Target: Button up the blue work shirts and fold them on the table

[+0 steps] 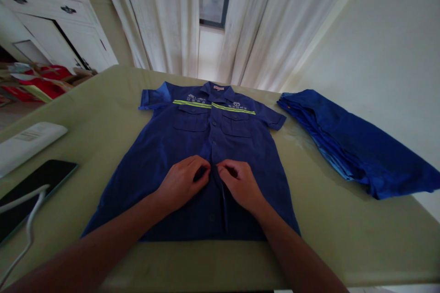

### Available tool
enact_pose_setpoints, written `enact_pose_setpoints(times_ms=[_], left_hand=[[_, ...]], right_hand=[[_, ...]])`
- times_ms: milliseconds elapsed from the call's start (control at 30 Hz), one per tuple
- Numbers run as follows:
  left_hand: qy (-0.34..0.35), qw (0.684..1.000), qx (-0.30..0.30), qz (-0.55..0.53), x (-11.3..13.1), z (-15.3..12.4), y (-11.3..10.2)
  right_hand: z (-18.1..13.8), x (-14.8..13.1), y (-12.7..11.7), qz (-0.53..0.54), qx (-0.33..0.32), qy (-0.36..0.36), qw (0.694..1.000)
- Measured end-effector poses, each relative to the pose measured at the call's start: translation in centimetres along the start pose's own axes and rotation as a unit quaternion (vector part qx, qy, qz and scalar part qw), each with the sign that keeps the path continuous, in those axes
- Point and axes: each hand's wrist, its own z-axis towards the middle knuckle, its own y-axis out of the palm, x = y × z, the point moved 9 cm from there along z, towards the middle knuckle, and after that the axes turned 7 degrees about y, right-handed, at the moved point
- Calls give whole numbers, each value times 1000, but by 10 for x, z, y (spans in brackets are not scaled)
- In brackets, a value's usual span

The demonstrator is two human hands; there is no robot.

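A dark blue short-sleeved work shirt (192,139) lies face up on the table, its collar towards the far edge. Yellow-green stripes cross its chest above two flap pockets. At the front opening, my left hand (187,175) pinches the placket from the left side. Opposite it, my right hand (239,181) pinches the other front edge, thumb against fingertips. The two hands almost meet. Above them the front looks closed with buttons, while below them the edges stand a little apart. Any button between my fingertips is hidden.
A pile of folded blue garments (354,139) lies on the table (343,242) at the right. On the left are a white device (34,142) and a black phone (34,192) with a white cable (29,229). Curtains (165,18) and a white cabinet (62,23) stand behind.
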Motion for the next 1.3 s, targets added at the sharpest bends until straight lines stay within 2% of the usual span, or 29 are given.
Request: enact_pose_setpoints(times_ms=[167,233,300,400,533,633,767,967,1067,1300], left_hand=[[-49,998,4,-47,-4,2,-2],[-62,996,5,-66,-5,3,-2],[-64,995,7,-82,-5,3,-2],[-73,992,14,-103,-6,3,-2],[-99,985,11,-143,-11,1,0],[-128,974,-4,-186,-20,-2,6],[-155,959,10,-238,-32,-2,9],[-178,929,12,-323,-39,2,15],[-179,930,11,-320,-38,2,17],[-160,944,-13,-289,-32,3,16]], right_hand=[[7,17,4,150,-80,86,982],[8,20,8,178,-104,100,973],[9,20,7,155,-97,86,979],[8,12,-1,59,-36,36,997],[2,-8,-8,-41,30,-46,998],[-3,-18,-8,-75,48,-85,992],[-8,-23,-5,-103,63,-106,987],[-12,-26,-3,-124,67,-130,982],[-8,-19,-4,-104,67,-102,987],[6,12,0,51,19,28,998]])
